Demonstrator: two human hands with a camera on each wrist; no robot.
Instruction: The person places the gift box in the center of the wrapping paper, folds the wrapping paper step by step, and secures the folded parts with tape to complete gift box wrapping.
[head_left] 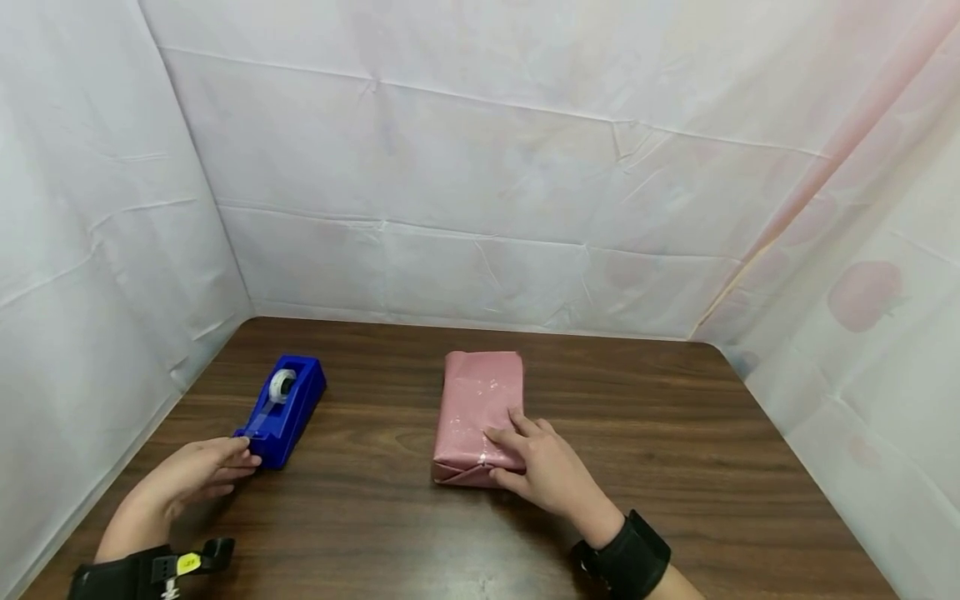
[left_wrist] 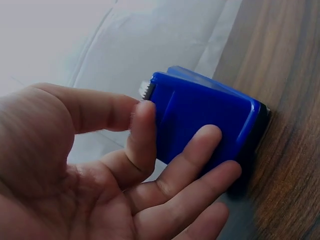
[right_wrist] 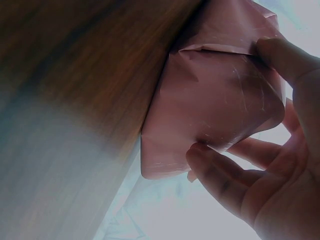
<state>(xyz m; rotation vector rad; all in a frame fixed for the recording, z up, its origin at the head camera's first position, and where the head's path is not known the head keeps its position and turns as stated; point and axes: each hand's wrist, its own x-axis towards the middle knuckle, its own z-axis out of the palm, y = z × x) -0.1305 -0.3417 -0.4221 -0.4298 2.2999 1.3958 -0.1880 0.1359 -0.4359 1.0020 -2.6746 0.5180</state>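
Note:
On the left of the table stands a blue tape dispenser (head_left: 295, 414) with a small roll of clear tape (head_left: 282, 386). My left hand (head_left: 198, 475) is at its near end, thumb and index finger pinching at the serrated cutter (left_wrist: 148, 90). The clear tape end between those fingertips hardly shows, and the other fingers spread beside the dispenser's blue body. Near the middle lies a pink wrapped package (head_left: 480, 387) with a folded end facing me. My right hand (head_left: 551, 467) holds its near right corner, with fingers on top and the thumb at the folded end (right_wrist: 225, 92).
Both things stand on a brown wood-grain table (head_left: 375, 517). White sheeting (head_left: 480, 167) rises along the table's back and both sides, close to the dispenser on the left. Each wrist wears a black band (head_left: 630, 557).

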